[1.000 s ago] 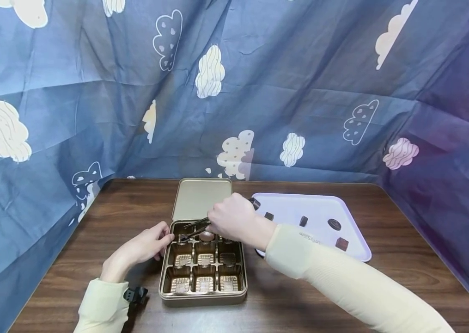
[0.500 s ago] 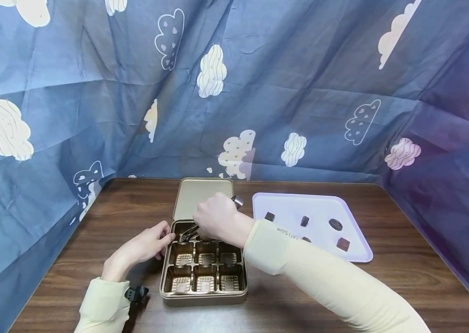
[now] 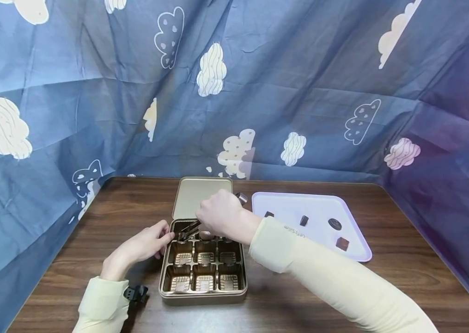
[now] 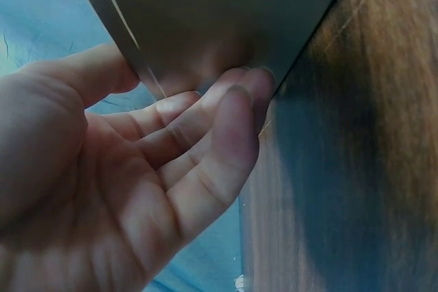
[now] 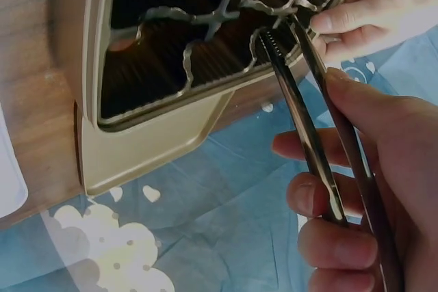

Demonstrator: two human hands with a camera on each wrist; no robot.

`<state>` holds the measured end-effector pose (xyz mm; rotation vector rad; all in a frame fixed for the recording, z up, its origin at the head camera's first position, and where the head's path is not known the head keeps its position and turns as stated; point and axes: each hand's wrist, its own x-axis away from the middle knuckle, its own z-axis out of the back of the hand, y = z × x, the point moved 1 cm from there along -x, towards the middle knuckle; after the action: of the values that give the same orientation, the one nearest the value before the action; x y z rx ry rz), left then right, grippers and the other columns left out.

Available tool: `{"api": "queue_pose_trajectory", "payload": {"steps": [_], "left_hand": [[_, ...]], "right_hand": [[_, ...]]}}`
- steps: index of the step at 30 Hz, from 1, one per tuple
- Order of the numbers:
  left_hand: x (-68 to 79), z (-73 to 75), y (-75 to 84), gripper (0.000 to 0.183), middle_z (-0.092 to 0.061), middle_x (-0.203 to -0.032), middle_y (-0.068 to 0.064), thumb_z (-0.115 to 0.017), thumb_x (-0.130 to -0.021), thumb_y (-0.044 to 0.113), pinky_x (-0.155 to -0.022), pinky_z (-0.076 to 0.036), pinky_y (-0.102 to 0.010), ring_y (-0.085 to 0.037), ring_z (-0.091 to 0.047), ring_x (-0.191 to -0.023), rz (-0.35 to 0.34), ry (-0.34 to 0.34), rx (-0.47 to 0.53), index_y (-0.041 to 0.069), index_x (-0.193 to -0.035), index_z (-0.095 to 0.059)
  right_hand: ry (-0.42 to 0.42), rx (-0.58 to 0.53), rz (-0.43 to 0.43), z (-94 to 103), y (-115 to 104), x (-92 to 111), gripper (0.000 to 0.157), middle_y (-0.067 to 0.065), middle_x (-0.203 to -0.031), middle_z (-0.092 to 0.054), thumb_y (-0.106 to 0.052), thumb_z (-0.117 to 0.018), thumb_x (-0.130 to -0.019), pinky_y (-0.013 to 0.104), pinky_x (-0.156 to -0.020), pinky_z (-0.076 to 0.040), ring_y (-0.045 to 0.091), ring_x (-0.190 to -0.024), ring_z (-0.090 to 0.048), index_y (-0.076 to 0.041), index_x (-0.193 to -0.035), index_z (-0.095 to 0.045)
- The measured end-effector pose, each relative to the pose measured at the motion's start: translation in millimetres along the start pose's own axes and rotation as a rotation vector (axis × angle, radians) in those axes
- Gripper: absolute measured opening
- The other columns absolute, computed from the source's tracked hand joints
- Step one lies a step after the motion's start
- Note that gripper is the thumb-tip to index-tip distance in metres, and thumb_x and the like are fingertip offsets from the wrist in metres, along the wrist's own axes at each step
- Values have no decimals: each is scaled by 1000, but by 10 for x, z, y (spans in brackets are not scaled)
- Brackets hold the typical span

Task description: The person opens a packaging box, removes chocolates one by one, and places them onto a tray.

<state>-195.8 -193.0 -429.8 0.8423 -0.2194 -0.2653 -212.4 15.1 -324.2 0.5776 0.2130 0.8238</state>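
Note:
A gold-coloured tin [image 3: 203, 299] with a brown compartment insert [image 3: 205, 267] stands on the table. My right hand [image 3: 222, 213] grips metal tongs [image 5: 306, 128] over the tin's back left. The ridged tips of the tongs stand slightly apart in the back left compartment, whose inside is dark. A round brown chocolate [image 3: 207, 235] sits in the back middle compartment, partly covered by the right hand. My left hand [image 3: 144, 243] holds the tin's left side near the back corner. Its thumb [image 4: 102, 76] lies over the rim and its fingers rest against the outer wall.
Behind the tin lies its flat lid [image 3: 202, 196]. A lilac tray [image 3: 292, 201] at the right carries several dark chocolates, among them a round one [image 3: 334, 224] and a reddish-brown square one [image 3: 342, 243]. Cloud-printed blue cloth [image 3: 201, 152] hangs around the wooden table [image 3: 405, 259].
My right hand has moved left over the tin, and the arms of the tongs have come closer together. The left hand has stayed on the tin.

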Motion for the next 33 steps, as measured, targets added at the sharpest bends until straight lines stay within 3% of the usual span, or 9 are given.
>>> {"api": "queue_pose_trajectory", "payload": {"steps": [8,19,24,29,33], "left_hand": [[10,18,-16,15,-54,-73,-5,-54,-100,14,-53,-53,-38,-21,-57,-57,0,9,11,6,-90,-46],[2,6,12,15,-54,-71,-4,-53,-100,13,-53,-54,-39,-20,-57,-57,-4,-2,5,6,-90,-45],[-9,19,12,14,-56,-68,-6,-53,-100,14,-53,-53,-39,-19,-57,-55,-11,-5,-10,6,-91,-45],[-11,22,9,14,-55,-68,-5,-53,-100,13,-53,-53,-39,-19,-56,-54,-8,-1,-16,7,-90,-45],[-11,6,12,14,-56,-71,-4,-53,-100,13,-53,-54,-39,-18,-57,-55,-15,-4,-8,6,-90,-46]], "right_hand": [[9,-17,-12,48,84,-7,34,-8,-70,-64,-56,-60,-91,32,-45,-48,11,-50,-51,-26,-79,-71],[-32,-77,-38,54,109,-37,36,-7,-68,-61,-56,-61,-89,34,-49,-48,13,-52,-52,-24,-72,-67],[-115,-76,-67,165,117,-76,32,-7,-75,-65,-56,-65,-86,36,-55,-51,14,-59,-57,-26,-74,-67],[-229,-100,-71,303,23,-196,14,-7,-88,-69,-36,-63,-89,34,-65,-51,14,-68,-60,-25,-88,-72],[-321,-79,-60,330,-79,-277,15,-6,-93,-68,-32,-65,-89,34,-67,-52,13,-70,-59,-24,-100,-72]]}}
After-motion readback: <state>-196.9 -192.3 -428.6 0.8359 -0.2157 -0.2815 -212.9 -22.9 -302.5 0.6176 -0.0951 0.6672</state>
